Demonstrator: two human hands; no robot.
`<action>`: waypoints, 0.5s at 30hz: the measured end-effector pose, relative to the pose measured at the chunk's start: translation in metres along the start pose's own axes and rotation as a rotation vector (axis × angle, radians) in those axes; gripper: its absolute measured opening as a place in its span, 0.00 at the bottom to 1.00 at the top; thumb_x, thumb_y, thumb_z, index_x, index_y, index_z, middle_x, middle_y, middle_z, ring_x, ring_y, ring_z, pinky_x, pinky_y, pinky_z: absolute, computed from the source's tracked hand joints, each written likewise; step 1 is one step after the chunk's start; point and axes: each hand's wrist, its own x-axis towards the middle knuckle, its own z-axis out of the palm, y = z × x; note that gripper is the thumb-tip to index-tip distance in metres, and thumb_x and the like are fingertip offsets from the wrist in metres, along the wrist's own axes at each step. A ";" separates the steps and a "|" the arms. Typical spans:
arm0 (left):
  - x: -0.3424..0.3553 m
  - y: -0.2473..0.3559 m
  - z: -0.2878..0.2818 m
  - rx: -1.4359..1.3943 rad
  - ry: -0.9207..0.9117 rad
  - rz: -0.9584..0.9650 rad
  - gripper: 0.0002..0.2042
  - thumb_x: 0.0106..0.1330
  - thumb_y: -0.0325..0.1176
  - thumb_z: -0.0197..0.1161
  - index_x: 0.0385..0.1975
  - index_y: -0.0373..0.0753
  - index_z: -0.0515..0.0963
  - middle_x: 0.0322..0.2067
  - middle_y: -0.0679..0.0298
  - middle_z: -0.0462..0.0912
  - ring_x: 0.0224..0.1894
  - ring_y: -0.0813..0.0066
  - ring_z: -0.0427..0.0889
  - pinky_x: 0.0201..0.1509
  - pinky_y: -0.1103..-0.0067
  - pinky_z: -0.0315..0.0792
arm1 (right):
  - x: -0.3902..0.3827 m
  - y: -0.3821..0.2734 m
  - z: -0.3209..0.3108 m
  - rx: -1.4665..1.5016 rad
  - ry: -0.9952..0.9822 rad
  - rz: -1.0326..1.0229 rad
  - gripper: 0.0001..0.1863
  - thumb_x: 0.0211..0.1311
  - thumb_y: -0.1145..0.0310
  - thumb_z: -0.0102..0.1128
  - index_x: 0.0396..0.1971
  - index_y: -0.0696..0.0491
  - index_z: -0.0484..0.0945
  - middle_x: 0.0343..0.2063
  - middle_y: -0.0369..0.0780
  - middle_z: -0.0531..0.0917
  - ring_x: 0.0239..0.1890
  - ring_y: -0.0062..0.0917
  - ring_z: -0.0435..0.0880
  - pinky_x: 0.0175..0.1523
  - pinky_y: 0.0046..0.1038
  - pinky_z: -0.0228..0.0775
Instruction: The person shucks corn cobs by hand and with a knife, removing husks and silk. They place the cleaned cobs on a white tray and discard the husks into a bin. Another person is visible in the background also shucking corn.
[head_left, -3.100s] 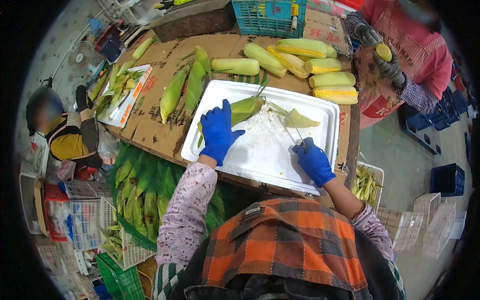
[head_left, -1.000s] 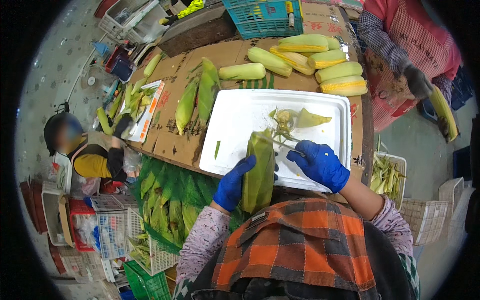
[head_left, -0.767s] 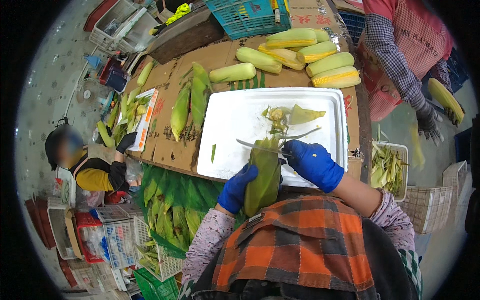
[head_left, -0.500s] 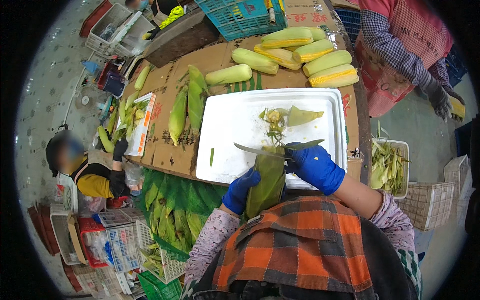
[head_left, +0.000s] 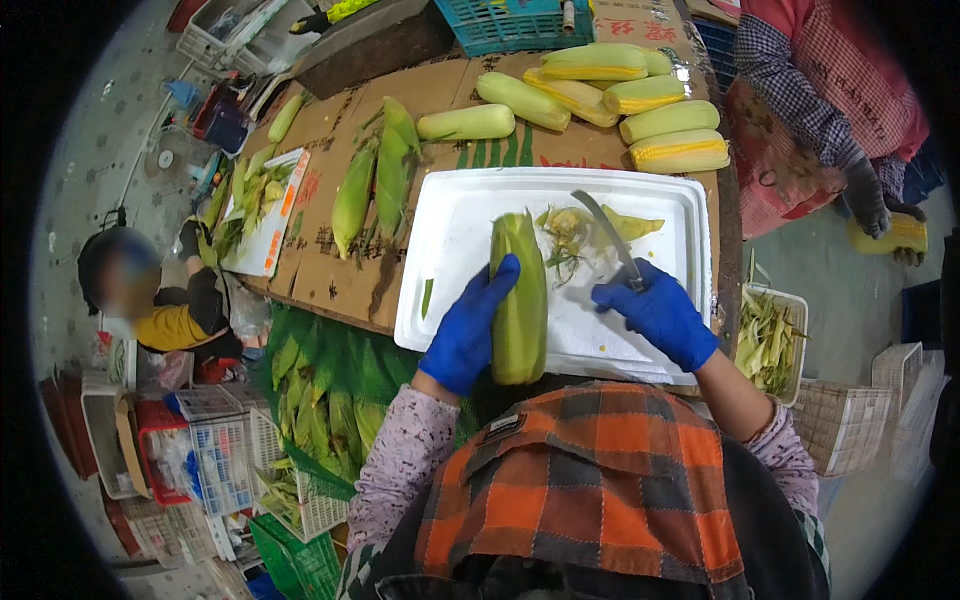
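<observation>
My left hand (head_left: 468, 325), in a blue glove, grips an ear of corn (head_left: 519, 300) in its green husk. The ear stands nearly upright in view, over the near edge of a white foam tray (head_left: 420, 290). To its right my right hand (head_left: 655, 312), also gloved in blue, holds a knife (head_left: 608, 232) by its handle. The curved blade points up and left, apart from the ear. Beneath the blade lie corn trimmings (head_left: 566, 235) and a cut piece of husk (head_left: 637, 226). A small green leaf strip (head_left: 427, 298) rests at the tray's left side.
Partly husked corn (head_left: 680, 152) lies beyond the tray, near a teal crate (head_left: 510, 25). Two unhusked ears (head_left: 396, 165) lie left. A green net of corn (head_left: 330, 400) sits at lower left; a husk bin (head_left: 772, 345) stands right. Co-workers (head_left: 168, 300) are at both sides.
The ear has risen and turned more upright in my left hand. My right hand has drawn the knife away to the right, its blade now pointing up instead of crossing the ear's top.
</observation>
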 end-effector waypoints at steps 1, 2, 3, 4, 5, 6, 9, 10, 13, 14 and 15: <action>0.004 0.000 0.002 -0.001 -0.012 0.069 0.28 0.70 0.45 0.60 0.63 0.34 0.64 0.52 0.61 0.76 0.53 0.74 0.76 0.57 0.78 0.71 | -0.001 -0.009 0.005 0.090 -0.028 0.025 0.26 0.55 0.49 0.70 0.41 0.57 0.78 0.24 0.38 0.83 0.25 0.21 0.82 0.32 0.24 0.73; 0.007 -0.002 0.004 -0.046 -0.022 0.100 0.27 0.70 0.40 0.58 0.64 0.34 0.63 0.53 0.61 0.76 0.54 0.72 0.76 0.59 0.76 0.71 | 0.006 -0.003 0.013 0.230 -0.129 -0.031 0.33 0.52 0.47 0.72 0.49 0.58 0.76 0.29 0.36 0.82 0.28 0.17 0.79 0.33 0.20 0.72; 0.011 -0.004 0.005 -0.091 -0.035 0.128 0.25 0.71 0.36 0.57 0.65 0.35 0.63 0.55 0.61 0.75 0.56 0.71 0.76 0.61 0.75 0.70 | 0.008 -0.007 0.018 0.246 -0.180 -0.019 0.38 0.49 0.47 0.74 0.53 0.59 0.73 0.31 0.37 0.82 0.30 0.17 0.79 0.34 0.20 0.72; 0.012 -0.005 0.008 -0.029 -0.071 0.124 0.26 0.70 0.35 0.58 0.66 0.35 0.62 0.55 0.60 0.75 0.56 0.71 0.76 0.61 0.75 0.70 | 0.011 -0.007 0.023 0.247 -0.190 -0.015 0.40 0.48 0.47 0.75 0.54 0.59 0.73 0.32 0.38 0.82 0.31 0.17 0.80 0.35 0.19 0.72; 0.013 -0.006 0.010 0.034 -0.107 0.120 0.27 0.70 0.35 0.59 0.66 0.34 0.61 0.55 0.60 0.75 0.56 0.70 0.76 0.61 0.75 0.70 | 0.012 -0.007 0.027 0.248 -0.199 -0.011 0.42 0.46 0.47 0.76 0.55 0.59 0.72 0.34 0.38 0.82 0.33 0.17 0.80 0.36 0.18 0.71; 0.014 -0.006 0.012 0.098 -0.148 0.119 0.28 0.69 0.34 0.59 0.66 0.34 0.61 0.55 0.60 0.75 0.56 0.70 0.76 0.61 0.75 0.70 | 0.013 -0.008 0.028 0.194 -0.189 -0.021 0.39 0.50 0.49 0.75 0.54 0.60 0.72 0.34 0.38 0.81 0.34 0.17 0.79 0.37 0.20 0.72; 0.019 -0.018 0.009 0.312 -0.141 0.123 0.30 0.66 0.31 0.63 0.66 0.32 0.60 0.55 0.58 0.75 0.56 0.70 0.75 0.60 0.75 0.71 | 0.011 0.004 0.034 0.243 -0.029 -0.149 0.34 0.54 0.54 0.73 0.54 0.60 0.72 0.34 0.38 0.81 0.34 0.18 0.78 0.39 0.20 0.72; 0.017 -0.021 0.010 0.301 -0.139 0.123 0.34 0.61 0.29 0.67 0.66 0.31 0.59 0.55 0.57 0.75 0.56 0.70 0.75 0.60 0.75 0.71 | 0.006 -0.001 0.035 0.298 -0.027 -0.154 0.29 0.56 0.60 0.71 0.54 0.60 0.73 0.35 0.38 0.82 0.34 0.19 0.78 0.42 0.21 0.72; 0.013 -0.022 0.019 0.327 -0.076 0.119 0.36 0.58 0.26 0.67 0.66 0.31 0.58 0.55 0.55 0.75 0.55 0.69 0.76 0.58 0.74 0.72 | 0.008 0.004 0.035 0.129 -0.008 -0.077 0.28 0.55 0.62 0.72 0.52 0.59 0.75 0.35 0.38 0.83 0.36 0.19 0.79 0.45 0.20 0.72; 0.012 -0.019 0.020 0.359 -0.064 0.086 0.36 0.57 0.25 0.67 0.66 0.31 0.58 0.55 0.55 0.75 0.55 0.68 0.76 0.57 0.74 0.73 | 0.005 0.002 0.035 0.148 -0.011 -0.079 0.28 0.54 0.61 0.72 0.52 0.58 0.75 0.36 0.38 0.82 0.36 0.19 0.79 0.45 0.20 0.72; 0.011 -0.014 0.021 0.389 -0.049 0.053 0.36 0.57 0.24 0.66 0.66 0.31 0.58 0.54 0.54 0.75 0.54 0.68 0.77 0.57 0.74 0.73 | 0.001 -0.002 0.035 0.166 -0.015 -0.082 0.28 0.53 0.60 0.72 0.51 0.58 0.76 0.36 0.37 0.82 0.36 0.19 0.78 0.45 0.20 0.71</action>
